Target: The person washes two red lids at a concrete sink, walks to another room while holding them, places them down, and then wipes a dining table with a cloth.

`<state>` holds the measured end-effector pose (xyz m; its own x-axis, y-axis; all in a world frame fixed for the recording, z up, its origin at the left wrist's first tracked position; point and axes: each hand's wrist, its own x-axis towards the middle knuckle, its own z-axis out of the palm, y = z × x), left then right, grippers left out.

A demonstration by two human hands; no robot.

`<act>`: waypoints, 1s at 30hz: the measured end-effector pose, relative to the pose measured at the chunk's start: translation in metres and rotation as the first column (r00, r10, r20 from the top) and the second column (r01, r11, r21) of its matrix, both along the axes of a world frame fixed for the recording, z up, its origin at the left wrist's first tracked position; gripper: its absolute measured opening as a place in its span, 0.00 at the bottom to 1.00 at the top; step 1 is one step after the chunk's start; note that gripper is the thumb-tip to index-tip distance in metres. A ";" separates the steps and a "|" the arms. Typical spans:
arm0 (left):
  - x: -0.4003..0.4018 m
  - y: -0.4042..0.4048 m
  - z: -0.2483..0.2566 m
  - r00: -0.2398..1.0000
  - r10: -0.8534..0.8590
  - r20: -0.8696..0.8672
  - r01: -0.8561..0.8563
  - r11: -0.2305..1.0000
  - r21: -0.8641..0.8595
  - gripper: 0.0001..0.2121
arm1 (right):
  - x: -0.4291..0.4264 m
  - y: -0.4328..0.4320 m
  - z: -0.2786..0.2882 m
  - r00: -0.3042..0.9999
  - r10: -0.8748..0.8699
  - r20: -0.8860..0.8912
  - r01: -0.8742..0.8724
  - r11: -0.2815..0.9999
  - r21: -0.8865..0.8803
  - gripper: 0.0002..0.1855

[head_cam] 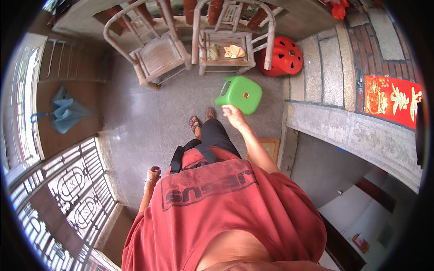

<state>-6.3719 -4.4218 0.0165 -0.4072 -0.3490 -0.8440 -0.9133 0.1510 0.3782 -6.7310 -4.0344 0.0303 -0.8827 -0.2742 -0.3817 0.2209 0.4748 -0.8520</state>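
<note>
My right hand (232, 114) is held out in front of me with its fingers curled and nothing visible in them. In the picture it overlaps the near edge of a green plastic stool (241, 93); whether it touches the stool I cannot tell. Low at my left side hangs my left hand (154, 173), a bracelet at the wrist, its fingers loosely bent and no object seen in it. Beyond the stool stands a bamboo armchair (225, 35), and on its seat lie a yellow cloth (234, 51) and an olive-coloured cloth (214, 52).
Another bamboo armchair (159, 52) stands to the left, and a red plastic stool (286, 56) at the right by the wall. A blue umbrella (66, 110) is at the far left, near a metal grille (73, 181). A wood-framed panel (268, 145) lies by the doorway.
</note>
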 end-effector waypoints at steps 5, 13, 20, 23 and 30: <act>-0.080 -0.016 -0.030 0.978 -0.013 -0.207 -0.014 0.992 -0.129 0.13 | -0.021 0.007 -0.054 0.977 0.204 0.064 -0.214 0.945 0.249 0.12; -0.209 0.004 -0.030 0.919 -0.316 -0.236 0.290 0.947 -0.139 0.36 | -0.107 0.084 -0.157 0.868 -0.411 0.278 0.272 0.863 0.426 0.21; -0.289 0.010 -0.058 0.886 -0.413 -0.211 0.401 0.911 -0.102 0.29 | -0.292 0.047 -0.220 0.961 -0.130 -0.243 0.256 0.750 0.610 0.26; -0.301 -0.005 -0.061 0.959 -0.231 -0.162 0.238 0.971 0.027 0.27 | -0.375 0.008 -0.251 0.968 -0.093 -0.232 0.229 0.704 0.672 0.28; -0.335 -0.049 -0.038 0.997 -0.076 -0.032 0.074 0.995 -0.071 0.22 | -0.417 -0.010 -0.333 0.984 -0.175 0.005 0.111 0.644 0.757 0.28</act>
<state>-6.7071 -4.4711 -0.0213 -0.4633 -0.3742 -0.8033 -0.8848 0.2459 0.3957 -7.1482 -4.0444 -0.3022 -0.8475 0.2621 -0.4615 0.3859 0.9013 -0.1968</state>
